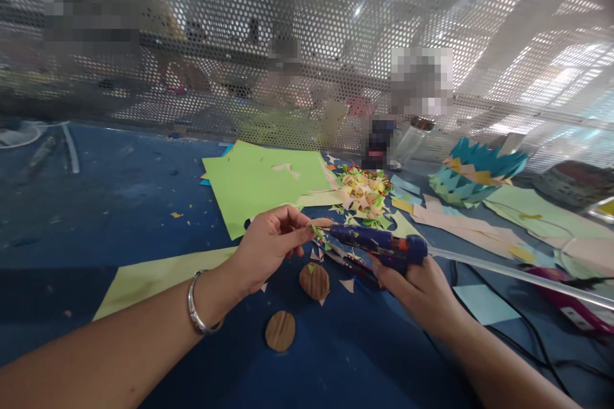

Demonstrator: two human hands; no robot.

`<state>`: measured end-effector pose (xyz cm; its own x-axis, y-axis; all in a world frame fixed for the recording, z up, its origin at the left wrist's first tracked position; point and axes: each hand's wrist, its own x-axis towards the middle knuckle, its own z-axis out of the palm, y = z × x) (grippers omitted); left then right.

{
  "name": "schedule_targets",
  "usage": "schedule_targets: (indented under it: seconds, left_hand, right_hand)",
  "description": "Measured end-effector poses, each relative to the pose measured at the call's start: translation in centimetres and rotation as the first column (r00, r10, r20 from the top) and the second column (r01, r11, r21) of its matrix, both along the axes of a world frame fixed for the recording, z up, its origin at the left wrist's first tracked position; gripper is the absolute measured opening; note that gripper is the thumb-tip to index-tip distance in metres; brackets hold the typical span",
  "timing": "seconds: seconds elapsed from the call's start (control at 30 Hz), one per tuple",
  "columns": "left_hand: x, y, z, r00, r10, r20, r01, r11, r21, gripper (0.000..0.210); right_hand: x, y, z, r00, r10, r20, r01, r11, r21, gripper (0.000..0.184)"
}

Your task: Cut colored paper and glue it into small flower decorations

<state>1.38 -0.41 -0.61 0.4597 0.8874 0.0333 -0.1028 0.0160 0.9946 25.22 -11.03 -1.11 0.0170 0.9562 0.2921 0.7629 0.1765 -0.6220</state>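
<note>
My right hand [417, 291] is wrapped round the handle of a blue glue gun [369, 239], with a long clear glue stick [503, 271] sticking out of its back. The nozzle points left and meets a small green paper piece [316, 230] pinched in my left hand [273, 236]. Below the nozzle lies a striped brown wooden disc [314, 281] with a green paper bit on it. A second wooden disc [280, 331] rests nearer to me. Scissors [343, 257] lie partly hidden under the glue gun.
Light green sheets [268, 179] lie behind my left hand, beside a heap of paper scraps [367, 192]. A blue paper crown-like bowl [480, 169] stands at right. Black cables [527, 326] and a magenta tool [566, 303] lie at far right. Perforated metal mesh [311, 45] closes the back.
</note>
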Motion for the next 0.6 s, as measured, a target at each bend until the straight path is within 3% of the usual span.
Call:
schedule_targets:
  seconds: [0.6]
  left_hand:
    - [-0.03,-0.36,0.57,0.999,0.021,0.029,-0.019,0.997,-0.069,0.029]
  right_hand:
    - [0.11,-0.08,0.32,0.999,0.008,-0.053,-0.009,1.000,-0.023,0.031]
